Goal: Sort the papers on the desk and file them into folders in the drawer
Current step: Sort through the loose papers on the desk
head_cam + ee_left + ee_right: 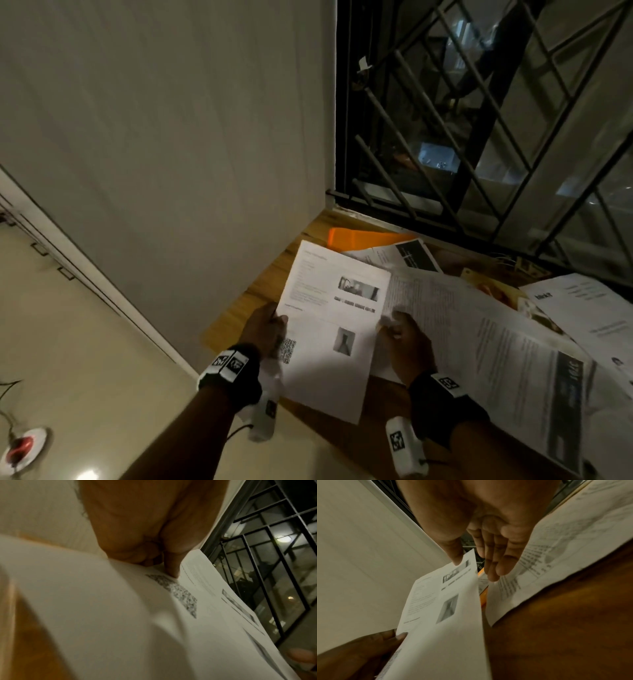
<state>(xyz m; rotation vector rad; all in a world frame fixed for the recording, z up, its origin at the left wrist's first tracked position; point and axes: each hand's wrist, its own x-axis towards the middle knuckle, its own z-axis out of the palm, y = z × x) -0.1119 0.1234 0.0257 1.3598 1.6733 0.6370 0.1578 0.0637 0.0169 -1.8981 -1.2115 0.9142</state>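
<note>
I hold a white printed sheet [329,329] with small photos and a QR code above the wooden desk's [246,301] left end. My left hand [270,325] pinches its left edge; in the left wrist view the thumb [171,568] presses on the sheet [120,615] just above the QR code. My right hand [397,329] takes the right edge, with the thumb [455,555] on top of the sheet [447,622] and straight fingers [496,563] behind it. More printed papers [496,342] lie spread over the desk to the right. An orange folder [359,238] lies behind them. No drawer is in view.
A plain wall [171,137] closes off the desk's left side. A barred window [479,120] stands right behind it. Further sheets [582,301] overlap at the far right. On the floor at lower left sits a red and white round object [24,448] with a cable.
</note>
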